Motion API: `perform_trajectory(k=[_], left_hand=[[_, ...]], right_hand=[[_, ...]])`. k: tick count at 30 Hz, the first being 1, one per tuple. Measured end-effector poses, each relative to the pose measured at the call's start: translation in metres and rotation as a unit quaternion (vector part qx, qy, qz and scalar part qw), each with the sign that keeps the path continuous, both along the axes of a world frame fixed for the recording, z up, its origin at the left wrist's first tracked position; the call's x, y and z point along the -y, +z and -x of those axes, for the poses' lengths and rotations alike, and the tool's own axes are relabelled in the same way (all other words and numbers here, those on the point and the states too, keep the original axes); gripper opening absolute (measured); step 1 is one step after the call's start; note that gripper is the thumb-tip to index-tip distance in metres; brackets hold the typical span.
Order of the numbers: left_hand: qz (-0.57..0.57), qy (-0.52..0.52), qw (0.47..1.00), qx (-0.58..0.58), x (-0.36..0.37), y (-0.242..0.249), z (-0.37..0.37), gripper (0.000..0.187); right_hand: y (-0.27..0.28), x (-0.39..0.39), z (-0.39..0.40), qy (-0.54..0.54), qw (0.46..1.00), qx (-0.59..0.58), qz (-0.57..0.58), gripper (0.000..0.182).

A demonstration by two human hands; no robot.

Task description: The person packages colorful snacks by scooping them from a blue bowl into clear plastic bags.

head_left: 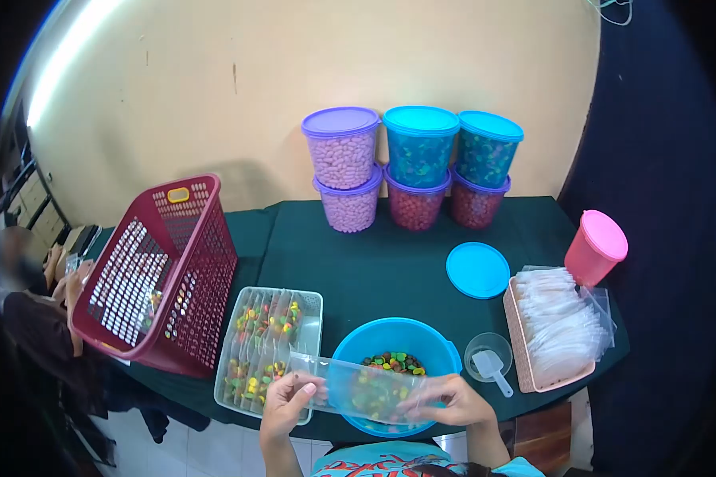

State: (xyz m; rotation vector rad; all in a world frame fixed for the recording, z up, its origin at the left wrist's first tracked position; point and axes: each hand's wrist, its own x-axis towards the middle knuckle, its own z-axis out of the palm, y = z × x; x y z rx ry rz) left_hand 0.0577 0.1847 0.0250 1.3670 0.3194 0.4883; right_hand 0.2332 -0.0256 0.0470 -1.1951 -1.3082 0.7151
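A clear plastic bag (334,385) is stretched lengthwise between my two hands, over the blue tub (358,338). My left hand (288,404) pinches its left end between thumb and fingers. At the other end, my right hand (456,401) has its fingers closed on the bag. Colourful button-shaped candies (398,362) lie in the tub and show through the film. Left of the tub, a pale tray (313,318) holds rows of filled candy bags (256,354), its near right corner close to my left hand. A clear cup (475,347) with a white scoop (492,367) stands right of the tub.
A maroon basket (203,318) stands at the left, beside another person (44,342). Lidded candy containers (418,163) are stacked at the back. A blue lid (477,270), a pink container (595,248) and a basket (519,334) of plastic bags (557,326) are to the right.
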Motion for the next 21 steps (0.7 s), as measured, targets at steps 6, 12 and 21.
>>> perform_trajectory(k=[6,12,21], left_hand=[[-0.007,-0.055,0.998,-0.023,-0.026,0.029,-0.009,0.017],[0.024,-0.117,0.992,-0.050,-0.050,0.026,-0.020,0.031],[-0.569,-0.085,0.809,0.120,-0.027,0.066,-0.036,0.106]], right_hand=[[0.016,-0.011,0.012,-0.221,0.954,-0.189,0.069,0.014],[0.011,-0.018,0.013,-0.260,0.948,-0.167,0.080,0.013],[0.005,-0.042,0.044,-0.320,0.928,-0.182,0.054,0.014]])
